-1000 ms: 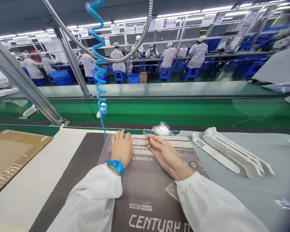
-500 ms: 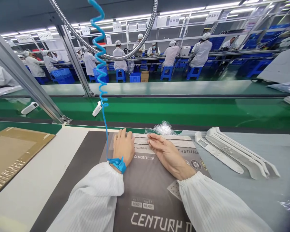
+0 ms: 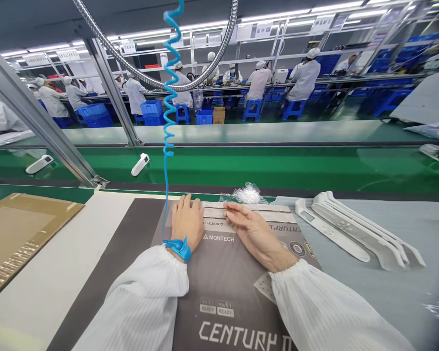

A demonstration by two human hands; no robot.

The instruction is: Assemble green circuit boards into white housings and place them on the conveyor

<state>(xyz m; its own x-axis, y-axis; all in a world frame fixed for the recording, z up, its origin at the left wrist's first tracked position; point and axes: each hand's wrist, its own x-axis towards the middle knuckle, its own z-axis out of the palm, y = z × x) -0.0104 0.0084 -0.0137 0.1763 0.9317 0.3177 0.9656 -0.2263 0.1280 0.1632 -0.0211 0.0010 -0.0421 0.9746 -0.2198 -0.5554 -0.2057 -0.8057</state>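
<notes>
A dark grey printed cardboard sheet or box (image 3: 237,273), marked MONTECH and CENTURY II, lies in front of me. My left hand (image 3: 187,222) rests palm down on its far left part, fingers stretched forward and holding nothing. Round that wrist is a blue wrist strap (image 3: 179,249), tied to a coiled blue cord (image 3: 169,112) hanging from above. On its side near the pale striped far edge lies my right hand (image 3: 254,234), fingers loosely bent and thumb apart from the index finger. Nothing shows in its grip.
White curved plastic parts (image 3: 358,229) lie on a grey foam sheet (image 3: 388,302) at right. Crumpled clear plastic (image 3: 250,193) sits beyond the cardboard, brown cardboard (image 3: 25,234) at left. Behind runs a green conveyor belt (image 3: 241,165) carrying small white devices (image 3: 140,165). People work farther back.
The coiled blue cord has swung to the right. White devices on the green belt have shifted left. Both hands have stayed in place on the cardboard.
</notes>
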